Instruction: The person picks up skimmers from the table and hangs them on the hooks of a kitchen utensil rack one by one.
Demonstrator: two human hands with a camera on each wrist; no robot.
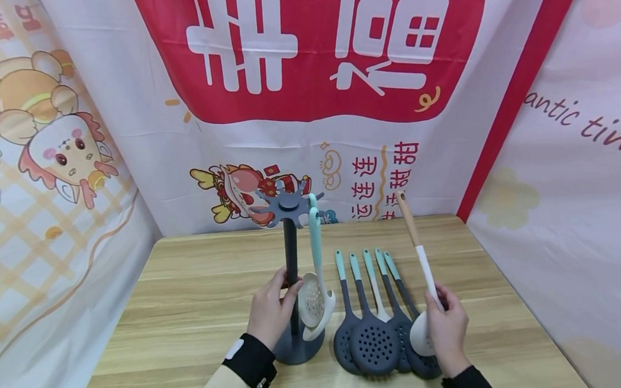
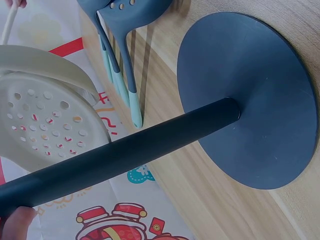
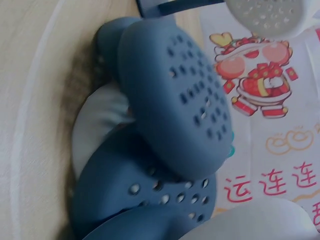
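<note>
Head view, left hand: the left hand (image 1: 268, 312) is wrapping its fingers round the dark pole of the utensil stand (image 1: 293, 290), seemingly steadying it upright on the wooden table (image 1: 199, 296).
Head view, hanging piece: a cream perforated skimmer (image 1: 313, 303) with a teal handle is hanging from the stand's notched top, beside that hand.
Head view, right hand: the right hand (image 1: 448, 331) is closing on a white spoon (image 1: 421, 306) with a wooden handle, tilting it upward.
Head view, row: dark matte utensils (image 1: 375, 332) with teal tips are lying fanned just left of it, heads overlapping.
Left wrist view: the smooth round base (image 2: 250, 100) is sitting flat; a fingertip (image 2: 17, 222) is touching the pole.
Right wrist view: soft-looking slotted heads (image 3: 175, 115) are overlapping; the grip itself is not showing here.
</note>
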